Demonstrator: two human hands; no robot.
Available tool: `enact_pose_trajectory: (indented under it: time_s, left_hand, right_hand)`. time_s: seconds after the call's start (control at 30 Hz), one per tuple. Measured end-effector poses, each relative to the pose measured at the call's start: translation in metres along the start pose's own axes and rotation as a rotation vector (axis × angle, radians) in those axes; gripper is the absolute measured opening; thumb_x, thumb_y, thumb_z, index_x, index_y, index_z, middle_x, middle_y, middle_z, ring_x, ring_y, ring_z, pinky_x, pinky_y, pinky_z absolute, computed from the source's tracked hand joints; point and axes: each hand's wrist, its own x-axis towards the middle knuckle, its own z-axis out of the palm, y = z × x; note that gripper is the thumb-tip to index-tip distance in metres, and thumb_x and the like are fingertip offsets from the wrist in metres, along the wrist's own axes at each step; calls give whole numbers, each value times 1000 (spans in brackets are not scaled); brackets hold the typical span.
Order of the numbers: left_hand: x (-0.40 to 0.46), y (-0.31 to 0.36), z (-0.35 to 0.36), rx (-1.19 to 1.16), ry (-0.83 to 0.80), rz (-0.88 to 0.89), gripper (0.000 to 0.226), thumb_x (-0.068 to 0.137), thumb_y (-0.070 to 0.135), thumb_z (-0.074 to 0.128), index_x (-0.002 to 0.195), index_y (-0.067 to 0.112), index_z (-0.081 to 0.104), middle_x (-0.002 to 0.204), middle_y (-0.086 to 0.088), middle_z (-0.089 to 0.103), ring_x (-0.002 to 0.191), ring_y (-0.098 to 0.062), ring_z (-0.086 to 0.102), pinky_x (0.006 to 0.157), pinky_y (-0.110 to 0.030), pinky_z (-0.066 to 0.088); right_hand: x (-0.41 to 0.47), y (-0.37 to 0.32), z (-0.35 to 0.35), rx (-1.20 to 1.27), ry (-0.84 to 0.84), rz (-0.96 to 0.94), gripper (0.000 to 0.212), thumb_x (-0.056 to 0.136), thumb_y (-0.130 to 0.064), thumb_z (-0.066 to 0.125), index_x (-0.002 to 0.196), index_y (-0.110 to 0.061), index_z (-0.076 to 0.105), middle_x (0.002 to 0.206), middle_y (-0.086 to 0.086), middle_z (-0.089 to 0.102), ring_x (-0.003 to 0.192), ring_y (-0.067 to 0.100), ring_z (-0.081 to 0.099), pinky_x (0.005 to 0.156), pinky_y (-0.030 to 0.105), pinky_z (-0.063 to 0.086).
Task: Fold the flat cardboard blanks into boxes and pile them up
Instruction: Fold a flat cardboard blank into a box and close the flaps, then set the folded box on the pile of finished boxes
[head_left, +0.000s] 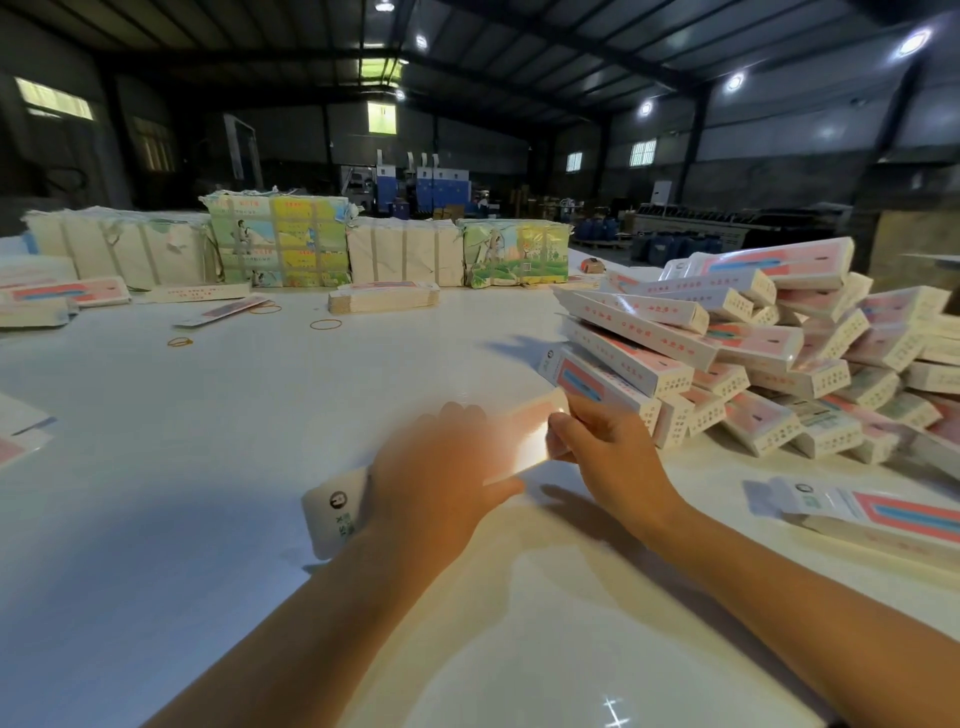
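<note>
Both hands hold one long white and pink cardboard blank (524, 441) just above the white table (208, 441). My left hand (436, 467) wraps its middle, blurred by motion, and the blank's white end with a round logo sticks out below that hand. My right hand (608, 447) pinches the far end with its fingertips. A big loose pile of folded boxes (753, 353) lies to the right, right behind my right hand. A small stack of flat blanks (883, 519) rests at the near right.
Another stack of flat blanks (384, 299) sits mid-table at the back. Strapped bundles of printed sheets (280, 241) line the far edge. Rubber bands (325, 325) lie loose on the table. More blanks (57, 296) lie at the left edge.
</note>
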Motion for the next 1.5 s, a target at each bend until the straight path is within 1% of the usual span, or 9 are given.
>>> enact_pose_trajectory:
  time_s: [0.13,0.37,0.6,0.83,0.97,1.13,1.2,1.33,1.5]
  left_hand:
    - [-1,5,-4,-25,4,-31,67,81,74,39,126,24,35,112,7,47,98,-13,52,69,-22,29]
    - [-1,7,-9,-15,-1,-29,68,80,75,36,126,25,32,111,7,46,96,-11,51,68,-21,27]
    - [2,12,-12,-5,-17,-9,65,80,76,35,121,26,34,107,8,47,87,-10,46,67,-22,27]
    - [1,17,-11,20,-23,-1,64,82,74,36,119,23,32,107,6,46,81,-8,33,67,-21,28]
    - [3,18,-11,-1,-30,-44,64,80,76,37,117,24,35,105,7,47,81,-9,40,65,-23,28]
    - [7,10,-13,-11,-58,-150,71,75,80,30,119,24,36,107,8,48,93,-11,53,64,-23,30]
    - [6,7,-13,1,-67,-168,73,74,80,28,121,24,35,107,8,48,93,-10,53,64,-23,31]
    - [4,8,-12,16,-62,-155,70,76,79,30,119,24,36,106,7,49,94,-12,54,64,-23,32]
    - [3,12,-9,76,-48,-124,68,80,77,30,120,22,35,106,6,47,93,-12,53,63,-23,30]
  right_hand:
    - [-3,1,3,-112,65,-86,27,96,-10,47,75,-2,61,70,12,65,71,31,61,69,48,53]
    - [-5,-2,-1,-220,70,-163,27,97,-12,47,77,-4,63,70,7,67,67,20,60,61,35,47]
    - [1,-6,0,37,47,-84,26,95,-7,48,78,12,51,74,29,53,75,44,52,66,54,47]
    - [-5,1,2,-59,93,-96,23,96,-10,48,80,-7,64,67,7,66,66,19,63,57,22,49]
    - [-2,-1,2,-17,70,-91,25,97,-10,46,78,-8,62,61,-3,63,59,9,58,55,15,43]
    - [3,4,-1,64,25,-33,25,96,-17,52,104,4,62,94,16,67,89,30,62,84,49,51]
    - [4,8,-1,100,97,37,19,91,-21,60,103,-8,67,97,5,69,91,15,65,87,39,52]
    - [4,9,2,-19,178,-4,14,88,-18,64,74,-19,61,83,7,64,70,6,56,63,11,42]
    - [-1,11,4,-130,198,-68,29,90,-14,63,67,-29,51,79,2,54,70,7,53,63,12,40]
